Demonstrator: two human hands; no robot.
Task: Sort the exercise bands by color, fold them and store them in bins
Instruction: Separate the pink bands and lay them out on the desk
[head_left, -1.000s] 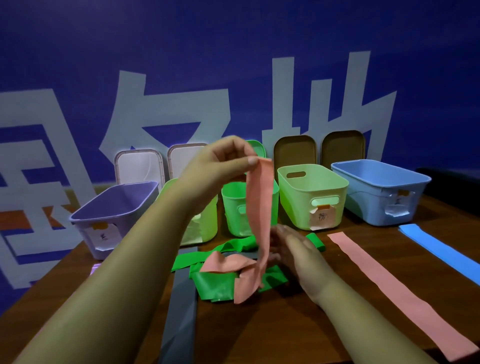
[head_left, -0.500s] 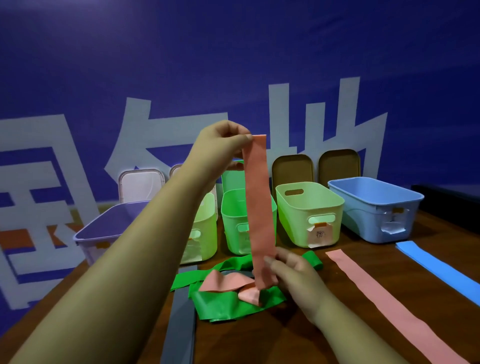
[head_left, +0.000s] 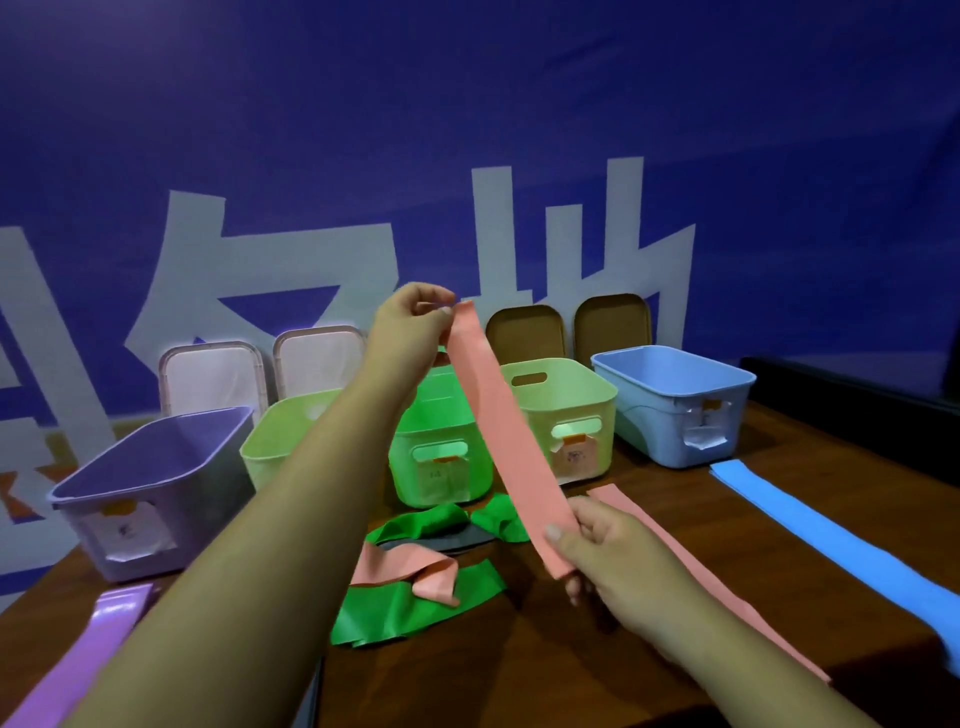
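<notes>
A pink band (head_left: 503, 422) hangs taut in the air between my hands. My left hand (head_left: 410, 322) pinches its top end, raised above the bins. My right hand (head_left: 605, 545) grips its lower end just above the table. Below lie crumpled green bands (head_left: 410, 605) with another pink band (head_left: 402, 569) tangled on them and a grey band (head_left: 441, 543) underneath. A second pink band (head_left: 691, 566) lies flat under my right arm. A blue band (head_left: 826, 535) lies at the right, a purple band (head_left: 78, 660) at the front left.
Five bins stand in a row: purple bin (head_left: 130, 467), light green bin (head_left: 280, 431), green bin (head_left: 441, 447), pale green bin (head_left: 576, 400), blue bin (head_left: 675, 395). Lids (head_left: 213, 374) lean behind them against a blue banner. The wooden table (head_left: 519, 670) shows in front.
The pink band has been pulled free of the pile and stretched straight; my right hand moved right along it to its lower end. My left hand stays raised.
</notes>
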